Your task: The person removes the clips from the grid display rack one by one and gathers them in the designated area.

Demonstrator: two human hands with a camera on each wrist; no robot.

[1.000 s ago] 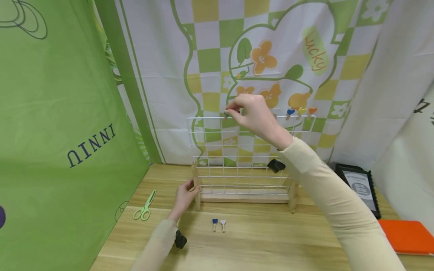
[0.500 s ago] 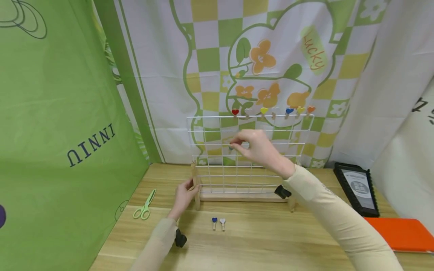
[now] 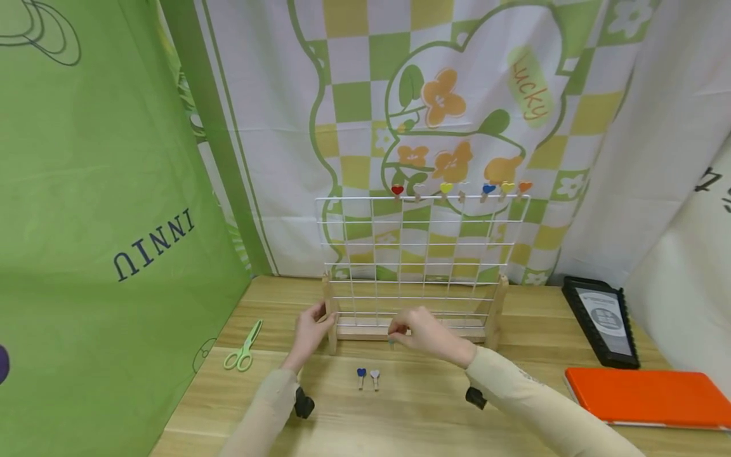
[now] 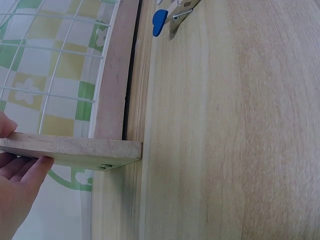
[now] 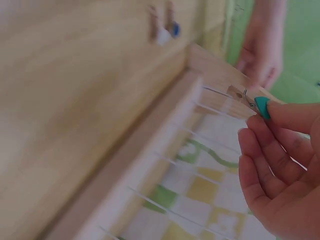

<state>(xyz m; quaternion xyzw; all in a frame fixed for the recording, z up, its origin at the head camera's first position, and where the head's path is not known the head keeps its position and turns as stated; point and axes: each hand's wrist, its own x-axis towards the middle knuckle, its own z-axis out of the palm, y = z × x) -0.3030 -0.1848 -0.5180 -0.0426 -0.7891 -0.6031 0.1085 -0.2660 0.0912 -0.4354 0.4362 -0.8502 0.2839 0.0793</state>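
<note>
My left hand grips the left wooden post of a stand that holds up a white wire grid. In front of the grid's lower bar, my right hand pinches a small wooden clothespin by its teal heart; the bare wooden end points away from the fingers. Two more clothespins lie side by side on the table, one with a blue heart and one with a white heart. Along the top wire several heart clothespins are clipped, with a red one leftmost and an orange one rightmost.
Green scissors lie left of the stand. To the right are a black-framed case and an orange-red flat object. A patterned curtain hangs right behind the grid, and a green cloth closes off the left side.
My right hand has come down from the grid's top wire to near the table, still pinching the teal clothespin. The left hand stays on the post.
</note>
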